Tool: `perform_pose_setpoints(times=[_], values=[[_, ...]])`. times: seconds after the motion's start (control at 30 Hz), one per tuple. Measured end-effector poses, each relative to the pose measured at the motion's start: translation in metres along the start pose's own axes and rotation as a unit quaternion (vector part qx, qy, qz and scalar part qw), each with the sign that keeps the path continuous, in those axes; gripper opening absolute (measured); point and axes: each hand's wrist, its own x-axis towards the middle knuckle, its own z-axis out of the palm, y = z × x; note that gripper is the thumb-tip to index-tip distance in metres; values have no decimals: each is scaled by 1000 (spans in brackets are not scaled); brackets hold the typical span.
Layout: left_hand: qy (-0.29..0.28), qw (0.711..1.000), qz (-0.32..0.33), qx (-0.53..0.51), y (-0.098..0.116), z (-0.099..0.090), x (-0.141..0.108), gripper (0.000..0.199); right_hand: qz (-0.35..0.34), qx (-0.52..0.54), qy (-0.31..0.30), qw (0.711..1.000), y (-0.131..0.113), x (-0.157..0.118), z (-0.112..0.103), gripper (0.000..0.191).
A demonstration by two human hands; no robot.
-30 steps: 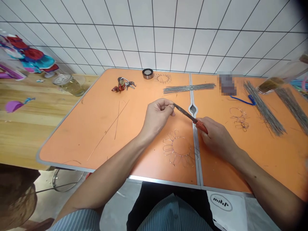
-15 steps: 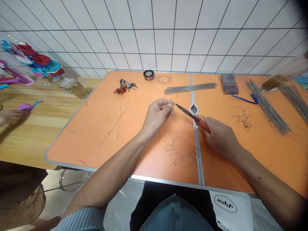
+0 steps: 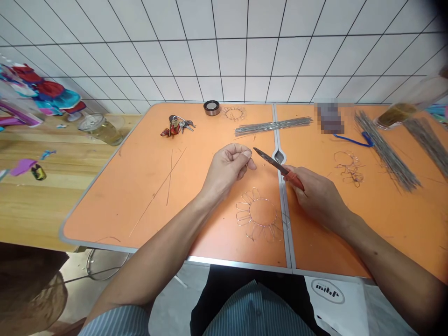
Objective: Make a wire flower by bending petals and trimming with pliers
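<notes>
My left hand is pinched closed above the orange table; whatever sits between its fingertips is too small to make out. Wrapped round the red handle of long-nosed pliers is my right hand. The dark jaws of the pliers point up and left, their tip just beside the left fingertips. Below both hands a flower-shaped ring of looped wire lies flat. Two thin straight wires cross on the table to the left.
Bundles of straight wire lie behind and right. A tape roll, keys, a small wire ring and bent wires are nearby. Tipped-looking cups stand at both sides. A person's head shows lower left.
The view has shifted slightly, so the table items appear a little further left. Another person's hand at the far left has gone from view, leaving a purple piece there. My grips look the same.
</notes>
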Motion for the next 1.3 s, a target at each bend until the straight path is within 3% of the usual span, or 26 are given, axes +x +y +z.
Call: perform_pose_setpoints(times=[0.43, 0.73, 1.3], values=[[-4, 1000, -3, -6, 0, 1, -1, 19, -3, 11, -2, 1000, -3, 1, 0, 48], [5, 1000, 7, 4, -1, 0, 0, 19, 18, 135, -59, 989, -6, 2, -10, 31], [6, 996, 50, 76, 2, -1, -3, 13, 65, 238, -128, 961, -7, 3, -16, 30]])
